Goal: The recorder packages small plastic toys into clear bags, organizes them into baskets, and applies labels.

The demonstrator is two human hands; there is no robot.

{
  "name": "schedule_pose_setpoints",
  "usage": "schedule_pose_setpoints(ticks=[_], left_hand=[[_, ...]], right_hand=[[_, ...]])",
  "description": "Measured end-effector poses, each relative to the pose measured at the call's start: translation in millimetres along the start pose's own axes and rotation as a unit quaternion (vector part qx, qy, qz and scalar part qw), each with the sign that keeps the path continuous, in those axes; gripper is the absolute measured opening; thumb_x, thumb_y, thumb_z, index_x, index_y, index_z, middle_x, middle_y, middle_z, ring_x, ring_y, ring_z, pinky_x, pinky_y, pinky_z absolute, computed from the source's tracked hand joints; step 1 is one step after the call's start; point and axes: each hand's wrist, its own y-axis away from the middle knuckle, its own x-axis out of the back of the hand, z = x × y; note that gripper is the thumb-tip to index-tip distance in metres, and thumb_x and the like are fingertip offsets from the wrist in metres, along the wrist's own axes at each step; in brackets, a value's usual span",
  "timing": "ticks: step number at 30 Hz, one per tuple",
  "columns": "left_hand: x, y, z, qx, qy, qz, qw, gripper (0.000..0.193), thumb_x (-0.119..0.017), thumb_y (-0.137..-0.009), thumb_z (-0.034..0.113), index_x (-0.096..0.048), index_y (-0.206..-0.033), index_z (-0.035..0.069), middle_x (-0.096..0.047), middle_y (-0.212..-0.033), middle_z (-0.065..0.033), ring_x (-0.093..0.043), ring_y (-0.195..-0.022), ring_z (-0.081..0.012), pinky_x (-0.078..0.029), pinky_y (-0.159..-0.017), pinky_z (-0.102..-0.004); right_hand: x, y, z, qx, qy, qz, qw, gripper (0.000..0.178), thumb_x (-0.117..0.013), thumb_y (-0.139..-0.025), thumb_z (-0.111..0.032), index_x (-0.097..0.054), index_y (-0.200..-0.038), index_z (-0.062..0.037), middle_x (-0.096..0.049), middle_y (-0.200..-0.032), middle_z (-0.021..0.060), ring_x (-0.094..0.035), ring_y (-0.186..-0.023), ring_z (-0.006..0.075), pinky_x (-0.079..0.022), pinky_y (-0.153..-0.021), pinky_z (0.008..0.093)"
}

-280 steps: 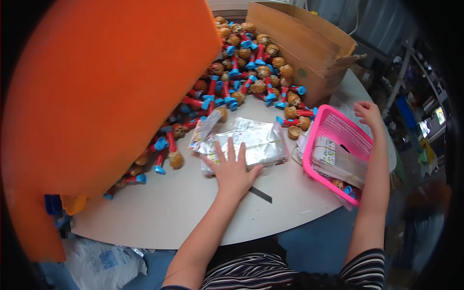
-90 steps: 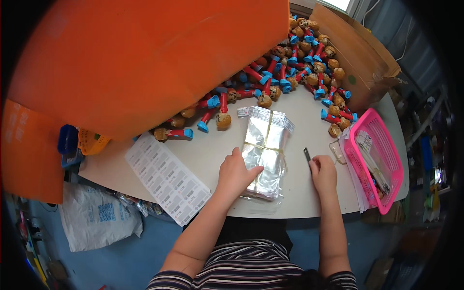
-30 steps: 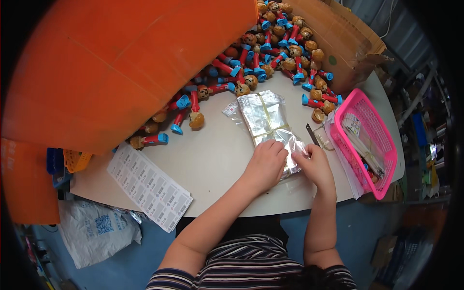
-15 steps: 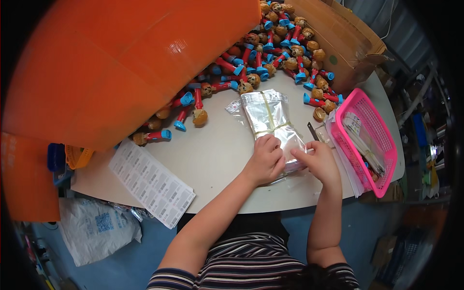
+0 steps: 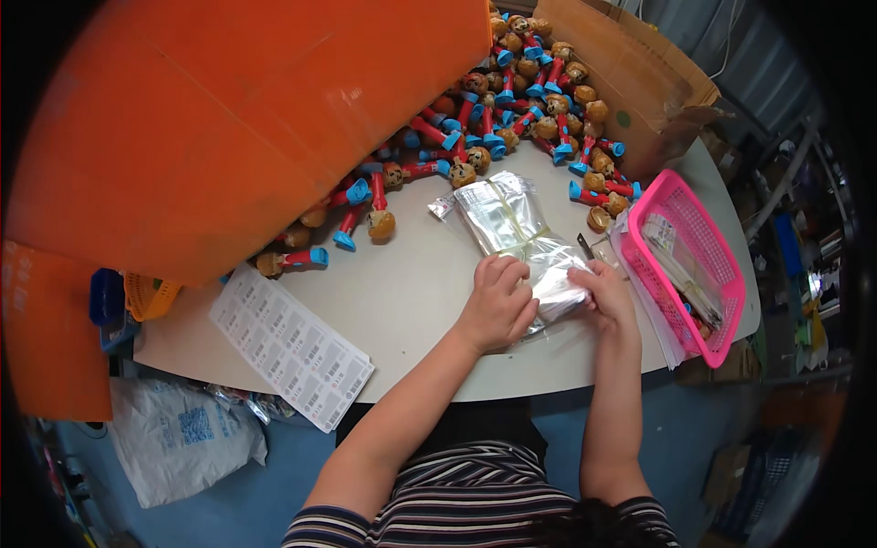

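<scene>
A bundle of clear plastic bags, bound with yellowish bands, lies slanted on the table in front of me. My left hand is closed, its curled fingers pressed at the bundle's near left edge; its fingertips are partly hidden. On the opposite side my right hand pinches the near right corner of the bags, thumb on top and fingers underneath. The plastic is creased and shiny between the two hands.
Many red-and-blue figures with brown heads are heaped at the back, between an orange sheet and a cardboard box. A pink basket stands right. Label sheets overhang the front left edge. A dark blade-like strip lies near the basket.
The bundle has turned, its near end swinging right. My right hand has moved slightly to the right and now pinches the corner of the bags. My left hand has barely moved.
</scene>
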Motion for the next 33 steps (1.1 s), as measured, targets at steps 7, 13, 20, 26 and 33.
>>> schedule_pose_setpoints(ticks=[7,13,20,26,33], left_hand=[[7,6,0,0.100,0.040,-0.015,0.994,0.015,-0.066,-0.076,0.016,-0.059,-0.082,0.004,-0.052,-0.108,-0.0157,-0.049,-0.109,-0.0362,-0.039,-0.095,-0.0465],[2,5,1,0.127,-0.020,0.007,0.992,0.020,-0.070,-0.074,0.019,-0.060,-0.084,0.005,-0.048,-0.116,-0.0189,-0.049,-0.111,-0.0378,-0.044,-0.091,-0.0451],[-7,4,5,0.208,-0.045,0.004,0.977,0.015,-0.066,-0.075,0.016,-0.062,-0.085,0.005,-0.054,-0.107,-0.0176,-0.054,-0.103,-0.0346,-0.049,-0.083,-0.0407],[-22,3,0,0.213,-0.094,0.043,0.971,0.013,-0.065,-0.075,0.013,-0.059,-0.080,0.002,-0.056,-0.104,-0.0184,-0.055,-0.097,-0.0346,-0.048,-0.082,-0.0418],[-20,3,3,0.178,-0.075,0.039,0.980,0.014,-0.063,-0.075,0.012,-0.058,-0.082,0.000,-0.057,-0.103,-0.0207,-0.055,-0.093,-0.0361,-0.046,-0.083,-0.0427]], right_hand=[[11,-2,-28,-0.006,-0.048,-0.046,0.998,0.016,-0.067,-0.083,-0.010,-0.053,-0.091,-0.0063,-0.053,-0.065,-0.0027,-0.037,-0.041,-0.0002,-0.025,-0.032,0.0148],[39,3,-12,-0.032,-0.080,-0.085,0.993,0.017,-0.065,-0.085,-0.009,-0.051,-0.092,-0.0076,-0.054,-0.068,-0.0023,-0.036,-0.041,-0.0013,-0.023,-0.032,0.0138],[57,24,-7,-0.049,-0.139,-0.099,0.984,0.021,-0.061,-0.088,-0.006,-0.051,-0.107,-0.0053,-0.056,-0.071,-0.0015,-0.036,-0.039,-0.0031,-0.024,-0.029,0.0110],[27,57,-14,-0.058,0.064,-0.067,0.994,0.026,-0.063,-0.090,-0.021,-0.056,-0.110,-0.0049,-0.058,-0.072,0.0002,-0.052,-0.051,0.0058,-0.040,-0.040,0.0188],[22,24,-34,-0.094,-0.027,-0.079,0.992,0.032,-0.067,-0.089,-0.026,-0.061,-0.104,0.0010,-0.064,-0.081,0.0044,-0.059,-0.059,0.0088,-0.049,-0.053,0.0228]])
